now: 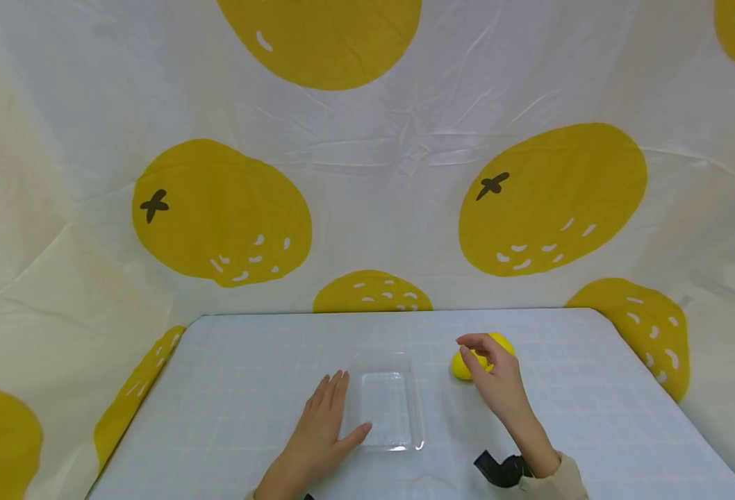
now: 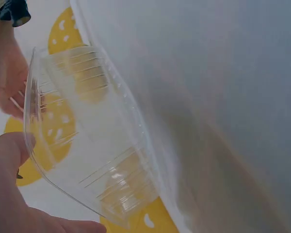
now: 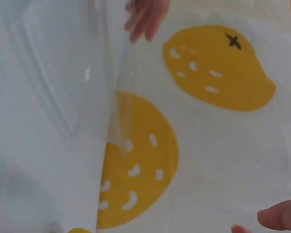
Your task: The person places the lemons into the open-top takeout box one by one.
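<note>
Here the yellow lemon (image 1: 467,361) lies on the table (image 1: 592,417) right of centre, just beyond the right hand (image 1: 499,378), whose fingers arch loosely over it without closing, so it grips nothing yet; the lemon's long axis runs roughly left to right; the clear plastic tray (image 1: 387,410) sits to its left, long side pointing away from the person, with the left hand (image 1: 320,430) resting flat against its near-left edge, fingers straight; the right hand is plainly the nearer to the fruit.

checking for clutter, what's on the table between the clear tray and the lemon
Nothing: in the head view only bare table separates the clear tray from the lemon.
</note>
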